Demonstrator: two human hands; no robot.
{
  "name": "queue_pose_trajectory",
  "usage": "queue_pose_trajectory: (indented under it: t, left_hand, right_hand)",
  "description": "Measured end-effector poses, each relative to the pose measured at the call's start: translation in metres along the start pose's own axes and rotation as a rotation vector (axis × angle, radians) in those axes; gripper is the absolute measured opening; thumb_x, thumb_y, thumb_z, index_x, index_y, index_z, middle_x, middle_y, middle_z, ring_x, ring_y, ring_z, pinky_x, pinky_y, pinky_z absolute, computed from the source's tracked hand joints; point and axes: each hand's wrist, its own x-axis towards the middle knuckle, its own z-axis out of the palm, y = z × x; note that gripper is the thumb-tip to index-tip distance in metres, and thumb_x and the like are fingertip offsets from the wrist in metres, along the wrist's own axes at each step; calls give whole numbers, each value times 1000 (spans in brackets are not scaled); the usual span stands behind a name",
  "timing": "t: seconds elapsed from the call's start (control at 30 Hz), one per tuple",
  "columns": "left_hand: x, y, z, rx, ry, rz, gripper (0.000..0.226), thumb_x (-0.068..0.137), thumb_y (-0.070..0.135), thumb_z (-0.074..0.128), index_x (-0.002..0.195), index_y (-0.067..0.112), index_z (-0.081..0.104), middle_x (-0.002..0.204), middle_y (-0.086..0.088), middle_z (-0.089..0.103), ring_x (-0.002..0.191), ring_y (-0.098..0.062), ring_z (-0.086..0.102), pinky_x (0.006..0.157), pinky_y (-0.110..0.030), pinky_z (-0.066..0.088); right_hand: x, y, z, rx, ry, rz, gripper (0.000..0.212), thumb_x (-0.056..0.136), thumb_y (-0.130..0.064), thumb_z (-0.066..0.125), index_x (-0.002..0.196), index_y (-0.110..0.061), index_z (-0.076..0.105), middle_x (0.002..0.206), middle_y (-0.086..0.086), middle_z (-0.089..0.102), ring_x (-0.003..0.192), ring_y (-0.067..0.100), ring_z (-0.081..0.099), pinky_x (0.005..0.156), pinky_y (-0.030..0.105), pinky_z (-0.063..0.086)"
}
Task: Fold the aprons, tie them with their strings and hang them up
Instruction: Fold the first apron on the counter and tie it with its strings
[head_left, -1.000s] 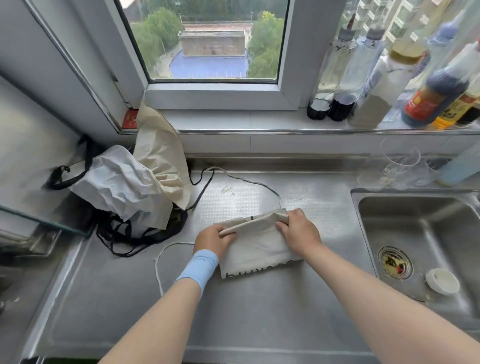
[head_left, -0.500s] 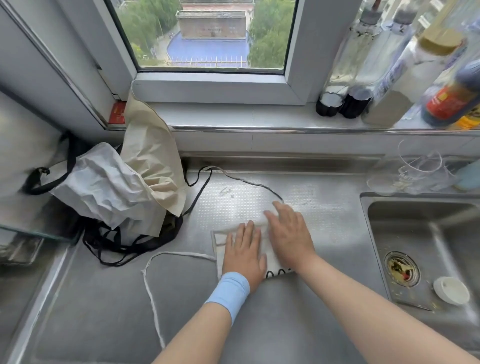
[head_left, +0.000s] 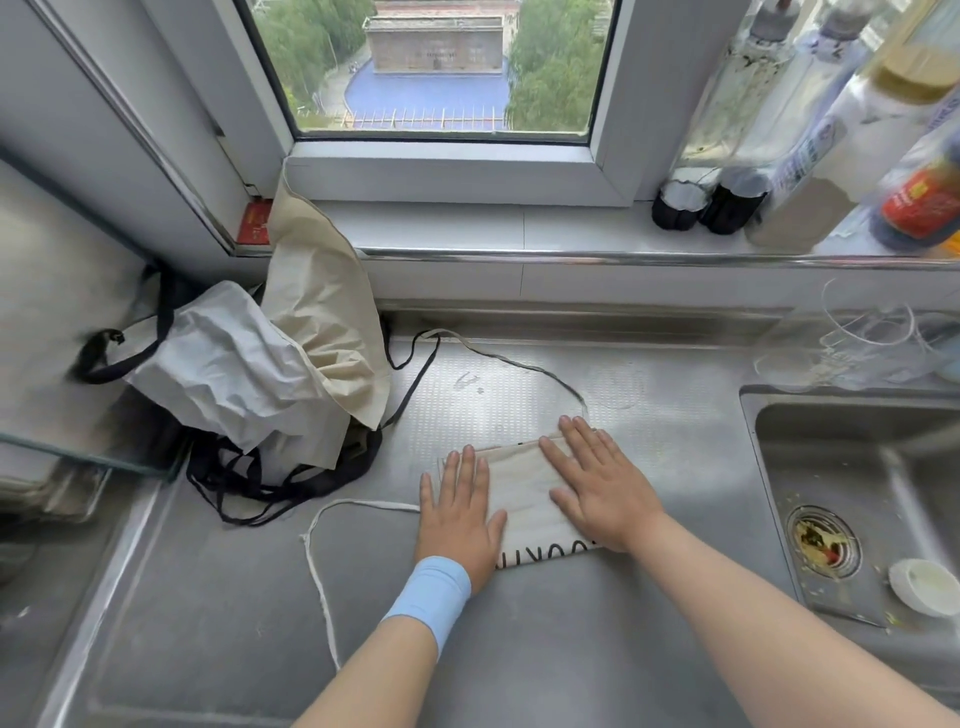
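Note:
A cream apron (head_left: 522, 491), folded into a small rectangle with black lettering on its near edge, lies flat on the steel counter (head_left: 519, 649). My left hand (head_left: 460, 514) presses its left side, palm down and fingers spread. Over the right side my right hand (head_left: 597, 486) lies flat in the same way. A white string (head_left: 317, 561) trails from the apron to the left and toward me. A dark string (head_left: 519, 364) runs from its far right corner back toward the wall. More crumpled aprons (head_left: 270, 374), white and beige with black straps, are heaped at the left.
A sink (head_left: 857, 499) with a strainer and a white lid (head_left: 922, 584) is on the right. Bottles (head_left: 810, 156) line the window sill. Clear glasses (head_left: 872, 343) stand behind the sink. A glass-edged surface (head_left: 78, 457) juts out at the left.
A second ago both hands pinched the apron's far edge in a fold. They have laid it down and now press flat, sliding apart to its two sides.

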Motion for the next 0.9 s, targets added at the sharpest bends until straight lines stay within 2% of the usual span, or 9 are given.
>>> queue_pose_trajectory:
  t: [0.13,0.3,0.43,0.5,0.57,0.67,0.73,0.83,0.9]
  left_hand:
    - [5,24,-14,178,10,31,64,92,29,25,150,0,23,157,-21,20,146,-36,15,114,-60,-13]
    - [4,38,-10,-27,-22,276,57,79,16,25,133,15,46,139,-7,54,128,-25,52,102,-42,46]
    - [-10,3,-8,-141,28,334,41,76,5,33,113,17,47,141,-7,51,131,-26,48,106,-44,42]
    - [-16,-12,-6,-140,74,364,40,74,-4,47,107,18,47,143,-8,48,134,-27,45,109,-46,37]
    - [-21,-18,-8,-144,106,367,45,66,-8,62,100,18,48,139,-10,51,131,-28,48,106,-47,41]
    - [-27,-18,-17,-134,183,341,32,69,2,56,95,19,51,125,-7,52,115,-31,54,98,-43,44]
    - [-30,-19,-20,-150,194,310,23,72,16,61,94,19,56,111,-4,50,102,-29,52,88,-37,45]
    - [-41,-24,-28,-115,86,314,46,75,57,57,106,23,56,107,2,49,104,-22,44,90,-33,43]
    - [-45,-32,-32,-133,28,327,55,73,63,56,111,24,52,114,6,48,110,-17,39,91,-30,43]
  right_hand:
    - [2,-9,0,-70,19,-47,66,96,-47,30,151,-12,37,159,15,27,148,30,24,116,45,17]
    - [-2,-24,-4,-115,105,-103,53,91,-23,31,138,-12,53,152,18,41,134,38,46,97,47,45]
    - [-21,-28,-9,-31,152,-118,26,87,-18,44,110,-20,55,112,5,46,90,30,57,70,39,45]
    - [-34,-23,-13,18,108,-168,20,87,-31,52,105,-21,52,107,3,46,91,27,53,71,37,44]
    - [-48,-20,-19,29,39,-217,40,83,-54,52,107,-22,51,113,2,49,98,25,49,73,38,45]
    - [-56,-19,-28,0,-21,-238,56,73,-66,51,110,-23,52,118,0,48,102,23,47,77,38,42]
    - [-56,-21,-30,-51,-39,-245,48,74,-56,50,106,-21,54,114,2,51,99,25,50,80,39,42]
    - [-56,-23,-27,-107,-51,-257,35,71,-38,46,95,-14,56,105,7,58,88,30,58,78,42,49]
    - [-58,-24,-25,-59,-19,-216,28,75,-34,43,90,-13,55,101,6,61,81,28,63,61,38,53]
